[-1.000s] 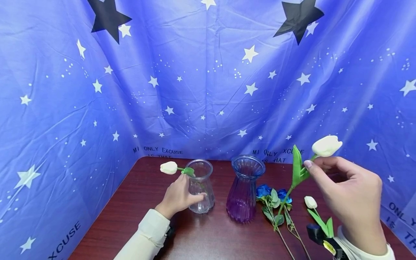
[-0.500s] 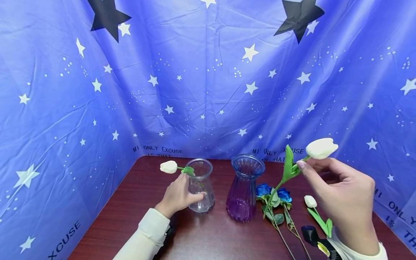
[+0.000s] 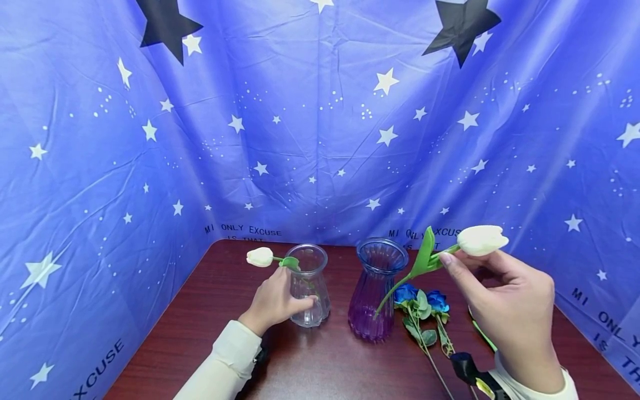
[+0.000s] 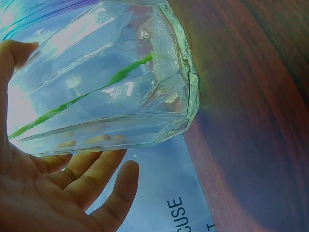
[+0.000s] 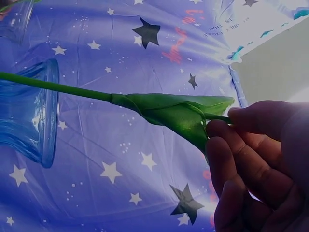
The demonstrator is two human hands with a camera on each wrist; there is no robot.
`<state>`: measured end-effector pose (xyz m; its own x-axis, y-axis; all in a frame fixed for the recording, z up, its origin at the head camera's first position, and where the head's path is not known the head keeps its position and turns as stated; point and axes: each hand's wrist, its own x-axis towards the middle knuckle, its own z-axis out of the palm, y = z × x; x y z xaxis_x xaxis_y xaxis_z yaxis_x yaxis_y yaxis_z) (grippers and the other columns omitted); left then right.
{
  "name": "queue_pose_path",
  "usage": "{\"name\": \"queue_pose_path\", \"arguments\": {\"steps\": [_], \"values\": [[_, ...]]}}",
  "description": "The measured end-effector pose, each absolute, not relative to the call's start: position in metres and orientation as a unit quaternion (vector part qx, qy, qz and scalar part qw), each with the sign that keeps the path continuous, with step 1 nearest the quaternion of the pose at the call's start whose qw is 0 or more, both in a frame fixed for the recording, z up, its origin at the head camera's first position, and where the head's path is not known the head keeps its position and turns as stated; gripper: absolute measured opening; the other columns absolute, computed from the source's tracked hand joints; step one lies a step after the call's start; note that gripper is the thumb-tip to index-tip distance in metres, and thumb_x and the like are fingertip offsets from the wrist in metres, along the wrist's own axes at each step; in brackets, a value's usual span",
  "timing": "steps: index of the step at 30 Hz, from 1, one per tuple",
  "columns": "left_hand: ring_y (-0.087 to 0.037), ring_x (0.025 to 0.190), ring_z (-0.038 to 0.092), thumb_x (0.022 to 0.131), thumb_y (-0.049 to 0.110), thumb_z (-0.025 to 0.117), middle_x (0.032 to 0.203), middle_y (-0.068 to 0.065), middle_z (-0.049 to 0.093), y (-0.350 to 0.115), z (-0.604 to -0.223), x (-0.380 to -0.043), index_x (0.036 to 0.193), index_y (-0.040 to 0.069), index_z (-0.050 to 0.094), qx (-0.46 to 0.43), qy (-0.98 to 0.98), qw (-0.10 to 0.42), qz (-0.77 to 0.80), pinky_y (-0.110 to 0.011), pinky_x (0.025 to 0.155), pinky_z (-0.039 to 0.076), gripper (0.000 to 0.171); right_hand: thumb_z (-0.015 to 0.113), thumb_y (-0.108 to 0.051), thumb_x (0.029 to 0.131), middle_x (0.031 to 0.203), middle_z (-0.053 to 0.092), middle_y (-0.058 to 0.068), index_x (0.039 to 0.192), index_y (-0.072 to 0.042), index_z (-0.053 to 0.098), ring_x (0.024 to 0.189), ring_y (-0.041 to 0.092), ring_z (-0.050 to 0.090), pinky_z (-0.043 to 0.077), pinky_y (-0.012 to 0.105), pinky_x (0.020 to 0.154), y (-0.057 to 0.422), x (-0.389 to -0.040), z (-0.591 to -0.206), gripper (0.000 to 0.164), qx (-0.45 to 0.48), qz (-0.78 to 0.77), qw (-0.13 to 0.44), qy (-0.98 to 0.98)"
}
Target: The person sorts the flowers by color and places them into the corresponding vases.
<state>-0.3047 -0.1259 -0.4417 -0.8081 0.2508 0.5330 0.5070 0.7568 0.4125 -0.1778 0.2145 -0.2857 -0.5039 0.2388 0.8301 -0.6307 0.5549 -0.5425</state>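
Note:
My left hand point(image 3: 275, 303) grips the clear glass vase point(image 3: 320, 311), which stands upright on the table. In it leans a white tulip point(image 3: 259, 257), its head hanging out over the left rim; the left wrist view shows its green stem point(image 4: 124, 71) through the glass. Thumb and fingertips of my right hand point(image 3: 515, 300) pinch a second white tulip point(image 3: 482, 240) just below the bloom. That tulip is tilted, its stem point(image 3: 395, 293) slanting down-left across the blue-and-purple vase point(image 3: 367, 319) in the head view. From the right wrist, the stem passes across that vase's blue rim point(image 5: 49, 125).
Two blue roses point(image 3: 437, 301) lie on the dark red table point(image 3: 310, 366) right of the purple vase. Another flower's green leaf point(image 3: 482, 334) shows beside my right wrist, mostly hidden. A blue star-printed cloth point(image 3: 310, 139) encloses the back and sides.
My right hand has moved left and slightly down with the tulip, which now tilts more toward level. Its stem end has shifted from the roses to the purple vase. The left hand is still.

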Motion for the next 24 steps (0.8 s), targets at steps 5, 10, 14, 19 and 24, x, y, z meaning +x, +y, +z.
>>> {"name": "queue_pose_path", "arguments": {"steps": [5, 10, 14, 19, 24], "values": [[-0.017, 0.079, 0.068, 0.069, 0.048, 0.088, 0.106, -0.001, 0.069, -0.126, -0.442, -0.305, 0.133, 0.009, 0.057, -0.208, -0.909, 0.228, -0.280, -0.040, 0.063, 0.058, 0.081, 0.087, 0.013, 0.071, 0.077, 0.077, -0.006, 0.087, 0.004, 0.079, 0.064, -0.003, 0.069, 0.050, 0.009, 0.060, 0.213, -0.181, -0.288, 0.020, 0.160, 0.471, 0.498, -0.710], [-0.017, 0.079, 0.068, 0.070, 0.048, 0.088, 0.106, -0.001, 0.068, -0.127, -0.443, -0.305, 0.134, 0.009, 0.056, -0.213, -0.907, 0.232, -0.278, -0.040, 0.064, 0.058, 0.082, 0.084, 0.017, 0.071, 0.077, 0.078, -0.005, 0.085, 0.011, 0.076, 0.066, -0.002, 0.071, 0.051, 0.010, 0.060, 0.210, -0.182, -0.288, 0.017, 0.172, 0.496, 0.510, -0.681], [-0.016, 0.078, 0.067, 0.070, 0.048, 0.088, 0.104, 0.000, 0.068, -0.127, -0.444, -0.305, 0.133, 0.008, 0.056, -0.217, -0.905, 0.236, -0.280, -0.038, 0.063, 0.058, 0.082, 0.081, 0.019, 0.072, 0.076, 0.078, 0.000, 0.086, 0.016, 0.074, 0.066, 0.001, 0.073, 0.054, 0.012, 0.062, 0.208, -0.181, -0.288, 0.016, 0.178, 0.518, 0.511, -0.663], [-0.015, 0.079, 0.066, 0.070, 0.048, 0.088, 0.103, 0.000, 0.068, -0.128, -0.445, -0.304, 0.131, 0.008, 0.057, -0.218, -0.902, 0.239, -0.285, -0.038, 0.064, 0.058, 0.080, 0.079, 0.023, 0.072, 0.078, 0.078, 0.005, 0.088, 0.022, 0.070, 0.069, 0.006, 0.074, 0.056, 0.014, 0.066, 0.204, -0.182, -0.289, 0.018, 0.204, 0.559, 0.512, -0.620], [-0.016, 0.078, 0.067, 0.070, 0.049, 0.088, 0.103, 0.000, 0.068, -0.127, -0.443, -0.305, 0.133, 0.008, 0.056, -0.214, -0.904, 0.238, -0.284, -0.038, 0.062, 0.057, 0.082, 0.077, 0.025, 0.072, 0.080, 0.079, 0.009, 0.088, 0.026, 0.067, 0.071, 0.009, 0.076, 0.057, 0.016, 0.068, 0.197, -0.184, -0.289, 0.019, 0.226, 0.594, 0.522, -0.569]]}}
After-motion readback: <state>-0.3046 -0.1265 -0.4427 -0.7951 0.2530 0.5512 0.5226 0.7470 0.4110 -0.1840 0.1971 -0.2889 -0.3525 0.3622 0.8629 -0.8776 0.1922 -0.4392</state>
